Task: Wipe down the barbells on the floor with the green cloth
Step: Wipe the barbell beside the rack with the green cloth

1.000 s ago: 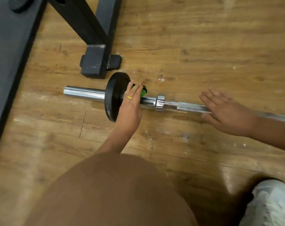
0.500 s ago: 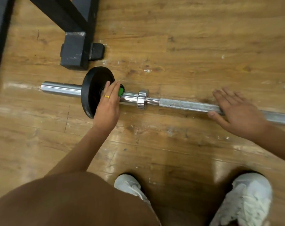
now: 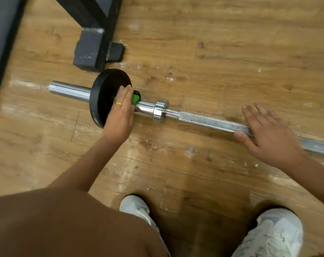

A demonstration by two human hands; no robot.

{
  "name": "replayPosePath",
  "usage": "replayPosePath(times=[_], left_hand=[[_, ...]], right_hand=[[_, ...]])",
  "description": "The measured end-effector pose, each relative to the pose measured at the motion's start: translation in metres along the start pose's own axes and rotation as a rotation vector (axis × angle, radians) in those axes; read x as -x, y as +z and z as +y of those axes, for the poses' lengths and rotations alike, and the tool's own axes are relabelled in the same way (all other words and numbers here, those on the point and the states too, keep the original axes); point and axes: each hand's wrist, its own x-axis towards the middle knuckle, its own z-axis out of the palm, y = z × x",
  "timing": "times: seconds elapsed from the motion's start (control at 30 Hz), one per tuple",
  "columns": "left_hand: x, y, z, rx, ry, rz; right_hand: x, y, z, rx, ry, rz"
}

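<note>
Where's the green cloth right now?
Head view, left of centre: the green cloth is held by the left hand against the barbell sleeve, between the black plate and the chrome collar.

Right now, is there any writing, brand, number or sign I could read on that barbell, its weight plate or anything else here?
None can be read.
The black weight plate shows no legible marking, and the left hand with the green cloth covers part of its face.
The barbell and the white shoes show no lettering.
</note>
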Motion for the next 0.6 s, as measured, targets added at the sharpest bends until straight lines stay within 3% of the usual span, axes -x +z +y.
replayPosePath(times=[0.13,0.3,0.4,0.6], left_hand=[[0.001,0.004,0.016,0.017,-0.054,0.031],[-0.010,-0.006,0.010,-0.031,0.045,-0.076],[-0.017,-0.012,0.004,-0.037,-0.038,-0.062],[0.005,0.000,0.036,-0.044,0.019,-0.051]], right_hand=[[-0.002,-0.004,-0.001,-0.014,0.004,-0.014],[-0.003,-0.002,0.000,0.004,-0.011,0.011],[0.000,-0.001,-0.001,0.031,-0.017,0.033],[0.020,0.005,-0.031,0.065,0.104,0.116]])
